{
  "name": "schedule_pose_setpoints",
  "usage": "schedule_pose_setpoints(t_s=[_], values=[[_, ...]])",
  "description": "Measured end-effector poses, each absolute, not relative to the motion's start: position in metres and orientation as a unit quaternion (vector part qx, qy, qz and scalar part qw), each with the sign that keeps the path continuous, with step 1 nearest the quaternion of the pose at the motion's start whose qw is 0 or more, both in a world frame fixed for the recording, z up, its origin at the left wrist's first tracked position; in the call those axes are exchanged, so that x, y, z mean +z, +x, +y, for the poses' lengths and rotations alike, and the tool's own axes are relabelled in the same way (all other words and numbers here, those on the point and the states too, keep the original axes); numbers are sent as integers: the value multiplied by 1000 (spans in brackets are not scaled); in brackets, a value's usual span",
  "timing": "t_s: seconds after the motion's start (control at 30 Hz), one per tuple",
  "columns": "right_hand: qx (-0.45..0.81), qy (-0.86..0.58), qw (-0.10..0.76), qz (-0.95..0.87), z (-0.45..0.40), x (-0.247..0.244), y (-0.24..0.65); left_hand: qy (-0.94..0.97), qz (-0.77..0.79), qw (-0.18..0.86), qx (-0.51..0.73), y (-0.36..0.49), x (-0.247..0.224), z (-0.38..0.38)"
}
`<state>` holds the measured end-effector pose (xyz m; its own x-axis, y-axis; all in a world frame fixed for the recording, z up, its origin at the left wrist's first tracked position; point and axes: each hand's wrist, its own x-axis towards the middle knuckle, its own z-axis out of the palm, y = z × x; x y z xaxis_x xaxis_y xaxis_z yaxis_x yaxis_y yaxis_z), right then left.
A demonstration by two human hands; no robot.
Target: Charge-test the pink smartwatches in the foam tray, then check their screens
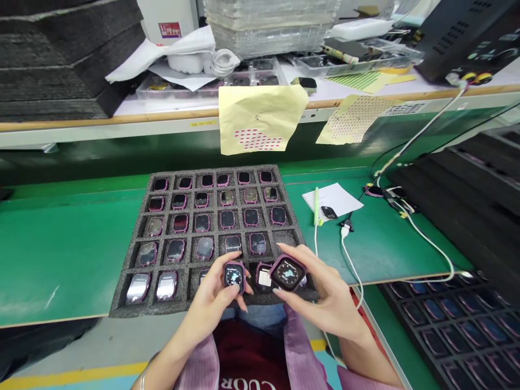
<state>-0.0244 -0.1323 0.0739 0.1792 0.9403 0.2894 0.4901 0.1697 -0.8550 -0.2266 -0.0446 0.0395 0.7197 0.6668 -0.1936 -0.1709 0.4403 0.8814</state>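
My left hand [221, 287] is closed around a small purple-framed watch body [234, 275], its lit screen facing up and the thumb at its lower edge. Between the thumb and fingers of my right hand [320, 281] is another purple watch body [288, 272], tilted, with a lit dial. Both are held above the near edge of a black foam tray [189, 271]. Rows of strapless watch bodies lie in its compartments, mostly with dark screens. One watch with a light screen [265, 276] sits in the tray between my hands. My hands hide part of the front row.
Right of the tray lie a white paper [335, 200], a green pen-like tool [316, 205] and white cables [351, 260]. Another watch tray [459, 325] stands lower right, beside stacked black foam [467, 189]. A shelf [162, 120] with hanging yellow sheets [260, 116] crosses behind.
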Motion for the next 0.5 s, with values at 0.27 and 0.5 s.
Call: schedule_pose_setpoints(t_s=[0.27,0.5], values=[[466,-568,527,-426,-127,59,-33,441,266,814,269,-226,38,-42],[529,-499,591,-351,-133,51,-41,430,266,823,259,-225,37,-41]])
